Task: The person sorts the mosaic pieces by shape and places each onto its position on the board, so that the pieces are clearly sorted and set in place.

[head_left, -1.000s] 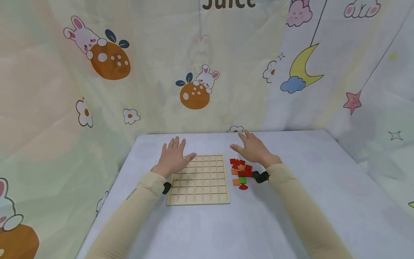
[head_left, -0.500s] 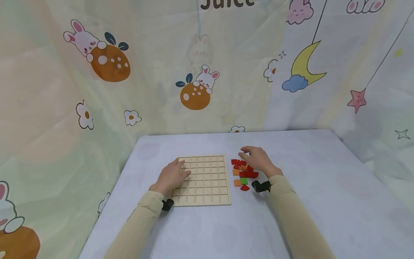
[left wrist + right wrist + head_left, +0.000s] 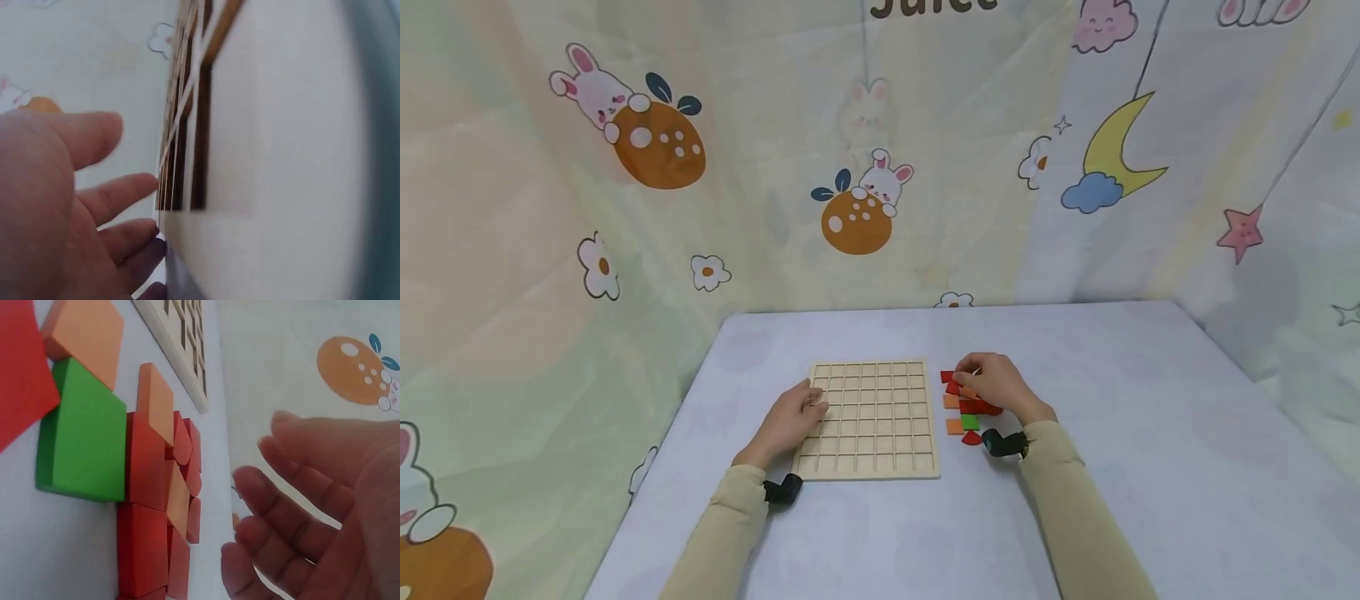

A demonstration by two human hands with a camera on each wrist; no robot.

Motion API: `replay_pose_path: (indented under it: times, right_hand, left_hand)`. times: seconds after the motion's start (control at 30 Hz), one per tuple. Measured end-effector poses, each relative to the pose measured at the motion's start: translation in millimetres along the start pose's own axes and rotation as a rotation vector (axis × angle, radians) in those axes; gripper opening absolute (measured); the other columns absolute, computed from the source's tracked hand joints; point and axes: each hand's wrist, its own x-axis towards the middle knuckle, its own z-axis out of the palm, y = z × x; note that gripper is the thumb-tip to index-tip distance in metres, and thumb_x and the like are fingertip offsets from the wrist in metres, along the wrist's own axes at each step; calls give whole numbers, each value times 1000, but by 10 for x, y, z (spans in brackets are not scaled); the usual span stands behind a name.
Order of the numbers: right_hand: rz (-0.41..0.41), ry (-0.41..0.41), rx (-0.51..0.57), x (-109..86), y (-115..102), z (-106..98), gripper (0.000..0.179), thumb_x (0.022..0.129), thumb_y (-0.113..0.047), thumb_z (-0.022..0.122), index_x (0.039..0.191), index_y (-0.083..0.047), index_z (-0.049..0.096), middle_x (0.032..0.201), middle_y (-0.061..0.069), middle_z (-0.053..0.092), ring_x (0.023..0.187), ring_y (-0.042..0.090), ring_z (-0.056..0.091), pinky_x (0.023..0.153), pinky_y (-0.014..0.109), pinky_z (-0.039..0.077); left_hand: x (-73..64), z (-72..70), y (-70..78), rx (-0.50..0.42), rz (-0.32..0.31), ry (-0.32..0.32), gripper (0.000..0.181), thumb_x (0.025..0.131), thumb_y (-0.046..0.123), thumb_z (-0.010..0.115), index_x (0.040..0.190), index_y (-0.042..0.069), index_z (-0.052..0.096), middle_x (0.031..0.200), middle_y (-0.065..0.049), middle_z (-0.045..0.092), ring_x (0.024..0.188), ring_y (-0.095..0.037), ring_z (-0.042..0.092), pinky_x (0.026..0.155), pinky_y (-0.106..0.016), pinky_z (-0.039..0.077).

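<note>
A pale wooden grid board (image 3: 868,421) with square cells lies flat on the table. My left hand (image 3: 786,423) is at its left side, thumb and fingers apart; in the left wrist view the fingertips (image 3: 147,182) reach the board's edge and hold nothing. Just right of the board lies a cluster of small flat blocks, with a green square block (image 3: 84,437), an orange block (image 3: 156,403), a red block (image 3: 142,550) and several more. Over the far part of this cluster hovers my right hand (image 3: 996,385), fingers loosely bent with nothing between them; it covers some blocks in the head view.
A white cloth covers the table (image 3: 880,537). Behind it hangs a printed curtain (image 3: 760,167) with rabbits, flowers and a moon. Black wrist cameras sit under both sleeves, the left camera (image 3: 784,490) close to the board's near corner.
Both hands have come down and nearer from stretched-out positions. The left hand has moved back to the board's left edge, while the right has lowered over the blocks with its fingers bending.
</note>
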Motion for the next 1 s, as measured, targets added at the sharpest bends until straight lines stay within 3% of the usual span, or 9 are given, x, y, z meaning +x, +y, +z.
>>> replay_pose_path:
  times: [0.17,0.33,0.67,1.0]
  right_hand:
    - [-27,-67,-43,11,55,80,11,92,-21,68,100,-14,70,98,1,66,94,23,55,87,41,52]
    - [-15,-82,-68,19,89,118,11,90,-19,70,99,-13,71,95,0,66,93,22,54,84,39,53]
    - [-5,-146,-46,16,56,166,13,86,-21,75,95,-13,70,85,0,64,81,20,54,67,27,49]
    - [-67,-156,-70,-14,39,190,15,84,-16,76,95,-10,67,82,-1,61,77,17,52,65,28,47]
  left_hand:
    - [-40,63,-113,-84,25,46,42,100,27,55,131,0,58,156,-18,30,144,-38,27,118,-52,25]
    - [-46,89,-184,-144,34,69,38,101,25,54,129,1,60,157,-15,31,144,-36,28,117,-51,26]
    - [-70,73,-213,-121,17,115,24,97,14,55,117,5,66,156,-13,33,144,-35,28,117,-50,28]
    - [-89,88,-196,-133,9,119,21,97,13,55,114,8,66,156,-12,35,145,-34,27,117,-50,27]
